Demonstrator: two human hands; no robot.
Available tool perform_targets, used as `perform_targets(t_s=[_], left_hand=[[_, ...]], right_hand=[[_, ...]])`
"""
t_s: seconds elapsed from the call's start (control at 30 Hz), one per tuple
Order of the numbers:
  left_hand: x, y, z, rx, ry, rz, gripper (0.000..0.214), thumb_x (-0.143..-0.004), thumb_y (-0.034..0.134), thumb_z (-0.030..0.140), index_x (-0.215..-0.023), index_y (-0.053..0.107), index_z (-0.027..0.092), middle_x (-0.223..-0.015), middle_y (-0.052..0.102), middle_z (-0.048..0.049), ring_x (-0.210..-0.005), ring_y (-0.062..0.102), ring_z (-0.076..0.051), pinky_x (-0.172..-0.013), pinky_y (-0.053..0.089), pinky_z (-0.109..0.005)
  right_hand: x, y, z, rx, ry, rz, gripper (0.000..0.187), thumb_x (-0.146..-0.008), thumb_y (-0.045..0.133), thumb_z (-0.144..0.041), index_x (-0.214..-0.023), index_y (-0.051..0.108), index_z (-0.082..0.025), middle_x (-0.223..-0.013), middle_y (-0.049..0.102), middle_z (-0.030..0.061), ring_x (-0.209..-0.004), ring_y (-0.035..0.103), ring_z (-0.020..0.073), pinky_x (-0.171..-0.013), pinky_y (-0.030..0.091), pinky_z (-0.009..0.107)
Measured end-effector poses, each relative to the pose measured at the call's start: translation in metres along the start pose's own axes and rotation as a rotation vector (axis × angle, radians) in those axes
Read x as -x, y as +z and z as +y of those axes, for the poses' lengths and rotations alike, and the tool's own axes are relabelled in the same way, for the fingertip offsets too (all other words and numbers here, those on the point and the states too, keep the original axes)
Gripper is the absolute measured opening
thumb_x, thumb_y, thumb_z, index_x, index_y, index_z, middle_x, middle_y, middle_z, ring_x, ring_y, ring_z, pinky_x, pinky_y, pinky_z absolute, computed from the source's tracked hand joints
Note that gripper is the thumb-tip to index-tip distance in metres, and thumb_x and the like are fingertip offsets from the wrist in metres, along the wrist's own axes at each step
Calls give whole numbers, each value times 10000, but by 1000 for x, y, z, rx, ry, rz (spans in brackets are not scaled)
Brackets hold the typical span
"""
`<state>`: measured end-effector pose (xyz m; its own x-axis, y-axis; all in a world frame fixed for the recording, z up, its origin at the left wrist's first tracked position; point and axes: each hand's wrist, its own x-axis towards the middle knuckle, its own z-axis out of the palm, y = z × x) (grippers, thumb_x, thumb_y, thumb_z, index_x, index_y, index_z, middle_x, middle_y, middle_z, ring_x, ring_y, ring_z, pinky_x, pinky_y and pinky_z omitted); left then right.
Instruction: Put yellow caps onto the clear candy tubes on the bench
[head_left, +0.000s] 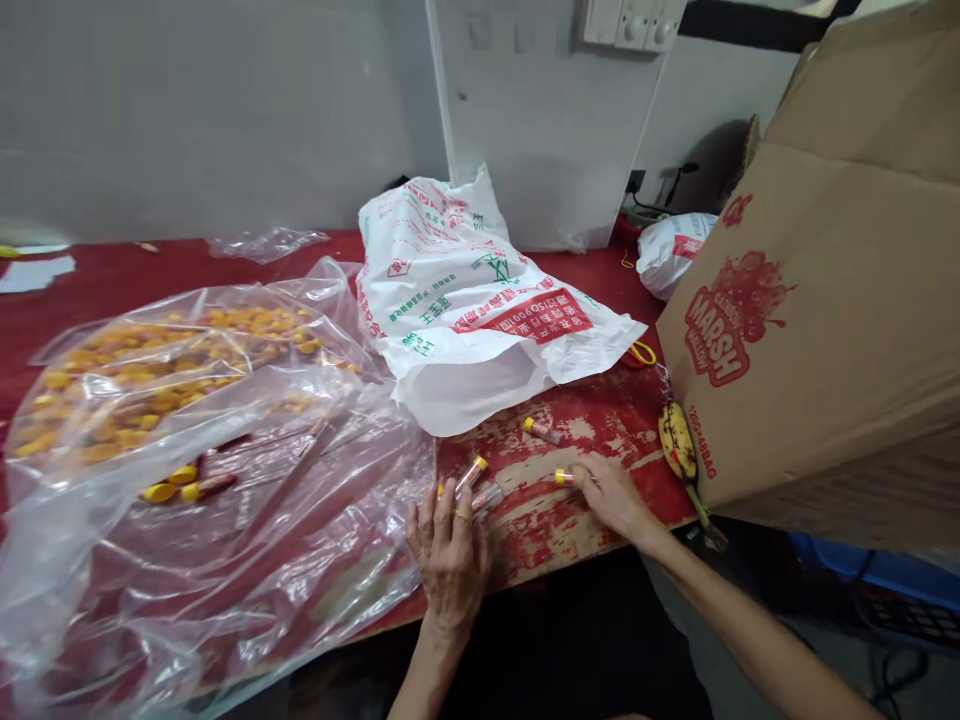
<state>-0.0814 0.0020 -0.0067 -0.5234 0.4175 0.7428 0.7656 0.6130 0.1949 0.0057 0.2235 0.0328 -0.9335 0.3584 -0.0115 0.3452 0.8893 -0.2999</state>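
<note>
My left hand point(448, 545) lies near the table's front edge, fingers curled round a couple of small clear tubes with yellow caps point(472, 473) that stick out past the fingertips. My right hand point(611, 495) rests on the worn red tabletop point(547, 520), fingers closed on another yellow-capped tube point(564, 477). One more capped tube point(538, 429) lies loose just beyond both hands. A large clear plastic bag point(187, 450) to the left holds many yellow caps and a few tubes point(184, 487).
A white printed plastic bag point(480, 300) sits open behind the hands. A big cardboard box point(825, 330) marked MARSH stands at the right, with a spotted banana point(677, 440) against it. A smaller white bag point(671, 250) and a wall socket lie at the back.
</note>
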Motion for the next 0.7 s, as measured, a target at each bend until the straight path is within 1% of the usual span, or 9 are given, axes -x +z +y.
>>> perform_targets(t_s=[0.1,0.17,0.23,0.3,0.33,0.4,0.5,0.6,0.7], left_hand=[[4,0,-1,-7,-39,-48,451,-866,536,195,-1303,431,160,-1267,516,-199,-1268,394,-362,-994,364,-569],[6,3,-2,1,-46,-75,451,-877,518,204,-1314,417,147,-1286,494,-208,-1275,383,-362,-974,399,-548],[8,6,-3,5,-45,-93,458,-879,514,192,-1323,411,144,-1300,478,-211,-1281,376,-361,-965,421,-535],[9,10,-4,0,-43,-96,468,-878,513,172,-1333,406,146,-1305,471,-212,-1279,379,-359,-969,425,-530],[9,11,-4,-1,-43,-98,475,-879,505,158,-1342,400,148,-1308,469,-210,-1278,382,-354,-977,420,-529],[7,14,-2,9,-41,-102,490,-883,479,129,-1363,380,149,-1315,466,-205,-1280,385,-338,-993,408,-522],[3,17,2,38,-33,-113,512,-883,467,109,-1382,355,141,-1327,455,-205,-1285,382,-322,-1014,391,-508],[0,14,4,58,-63,-97,536,-886,486,132,-1398,329,153,-1338,440,-206,-1286,375,-326,-1016,379,-517],[3,2,1,81,-112,-20,549,-885,493,142,-1406,322,179,-1332,441,-199,-1270,390,-324,-1007,376,-520]], right_hand=[[-9,28,-36,-158,-65,134,253,-915,364,-160,-997,603,-167,-988,584,70,-861,553,158,-757,431,260],[-15,42,-53,-88,-153,175,279,-877,400,-114,-1086,580,-157,-1027,560,98,-902,529,195,-804,429,310],[-21,46,-60,-22,-287,214,342,-860,435,-110,-1184,534,-161,-1071,549,106,-984,496,224,-866,406,350],[-27,42,-57,-2,-357,262,350,-867,450,-133,-1211,511,-160,-1110,543,107,-1058,458,235,-917,374,363],[-31,38,-53,9,-336,285,329,-874,450,-149,-1196,517,-157,-1133,537,110,-1077,444,236,-929,360,364],[-43,29,-43,67,-185,291,284,-889,446,-186,-1157,533,-152,-1171,522,122,-1068,438,248,-918,349,378],[-63,21,-29,150,-3,203,245,-902,450,-246,-1097,563,-151,-1141,538,133,-1012,460,265,-859,353,392],[-69,17,-20,139,-51,119,227,-923,423,-250,-1066,581,-171,-1075,582,100,-978,500,227,-827,359,340],[-56,0,-12,95,-113,47,273,-952,368,-272,-1105,582,-199,-1023,625,54,-913,555,161,-781,370,261]])
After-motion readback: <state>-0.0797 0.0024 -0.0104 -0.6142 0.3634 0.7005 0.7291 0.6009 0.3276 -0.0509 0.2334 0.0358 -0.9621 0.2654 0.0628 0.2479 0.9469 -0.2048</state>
